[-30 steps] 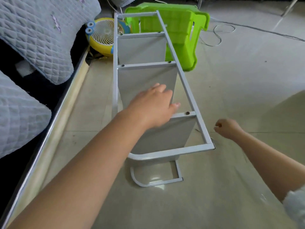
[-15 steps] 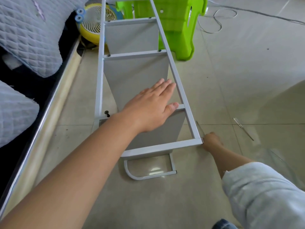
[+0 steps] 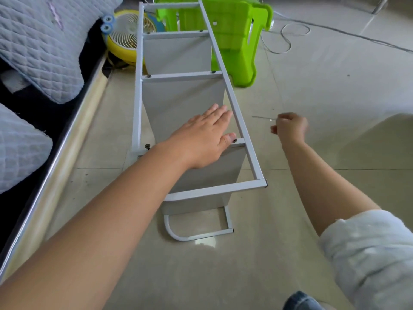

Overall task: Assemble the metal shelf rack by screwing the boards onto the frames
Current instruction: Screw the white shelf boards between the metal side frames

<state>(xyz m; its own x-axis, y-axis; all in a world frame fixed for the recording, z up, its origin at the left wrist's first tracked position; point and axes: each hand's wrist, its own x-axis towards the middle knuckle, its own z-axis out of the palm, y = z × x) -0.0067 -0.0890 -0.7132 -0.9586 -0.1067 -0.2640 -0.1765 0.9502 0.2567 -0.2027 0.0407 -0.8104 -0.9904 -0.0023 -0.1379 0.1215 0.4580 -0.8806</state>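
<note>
My left hand [image 3: 204, 136] lies flat, fingers [image 3: 220, 113] straight, on the nearest board [image 3: 210, 171] of the white metal rack [image 3: 240, 121], which rests on its side on the tiled floor [image 3: 324, 86] beside a bed [image 3: 73, 121]. My thumb touches a dark screw [image 3: 234, 140] on the crossbar; another screw [image 3: 147, 146] sits at the crossbar's far end by the left rail. My right hand [image 3: 290, 127], raised just right of the frame and clear of it, has its fingers curled around a thin metal tool [image 3: 262, 117] that points left toward the rack. Two more boards [image 3: 183, 101] stand screwed between the rails farther up. A green stool [image 3: 234, 39] and a yellow fan [image 3: 128, 34] stand beyond the rack's far end.
</note>
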